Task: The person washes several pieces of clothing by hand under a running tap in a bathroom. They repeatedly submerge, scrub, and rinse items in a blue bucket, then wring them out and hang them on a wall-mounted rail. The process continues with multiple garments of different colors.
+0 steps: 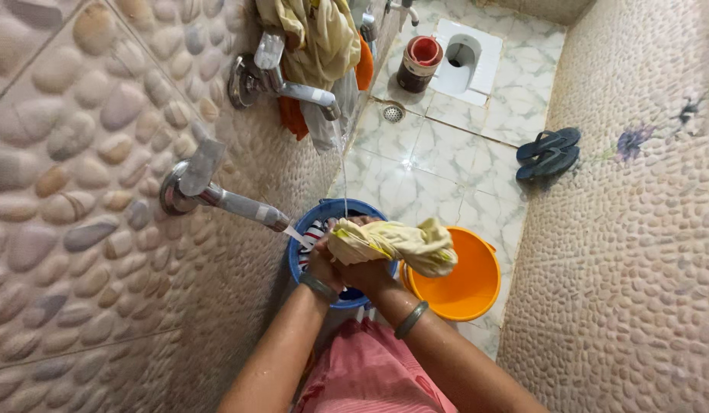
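Note:
A wet pale yellow cloth point(400, 243) is bunched and twisted between both my hands over a blue bucket point(299, 260). My left hand point(322, 260) grips its left end, close to the lower tap's spout. My right hand point(367, 274) clasps it from beneath, just right of the left hand. Both wrists wear bangles. The cloth's free end hangs over the rim of an orange bucket point(461, 294). A striped garment lies inside the blue bucket, mostly hidden by my hands.
Two metal taps, the lower point(216, 195) and the upper point(281, 80), jut from the pebble wall on the left; a thin stream falls from the upper. Clothes point(320, 38) hang above. On the tiled floor are a drain point(393, 113), a dark red-lidded container point(418, 65), a squat toilet point(465, 57) and dark slippers point(548, 153).

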